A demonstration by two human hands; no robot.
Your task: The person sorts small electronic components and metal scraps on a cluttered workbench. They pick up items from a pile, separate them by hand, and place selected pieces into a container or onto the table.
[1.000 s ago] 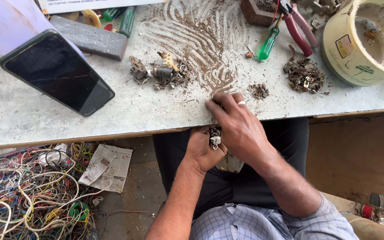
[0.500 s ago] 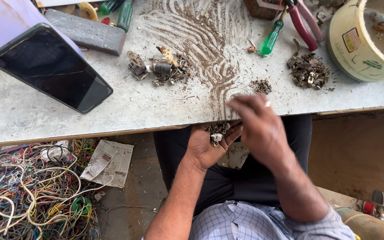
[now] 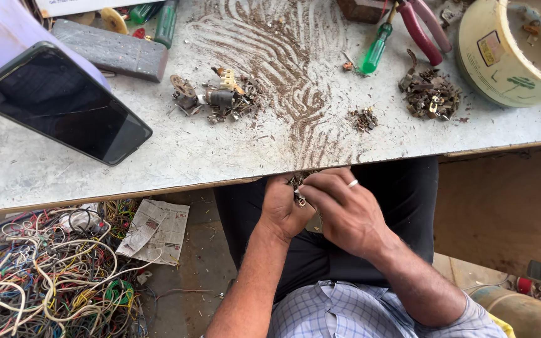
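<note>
right hand (image 3: 345,209): off the table edge (image 3: 220,181), down onto the cupped left hand (image 3: 283,206), fingertips now pinching at the small metal parts (image 3: 298,195) | left hand: slightly higher, tucked against the edge | view: shifted a little, phone (image 3: 64,103) lower in frame

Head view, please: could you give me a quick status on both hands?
Left hand cupped below table edge, holding small metal parts. Right hand pinching one piece. Nothing in the way.

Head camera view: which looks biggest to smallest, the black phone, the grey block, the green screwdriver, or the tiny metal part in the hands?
1. Black phone
2. Grey block
3. Green screwdriver
4. Small metal part pinched between both hands
</note>
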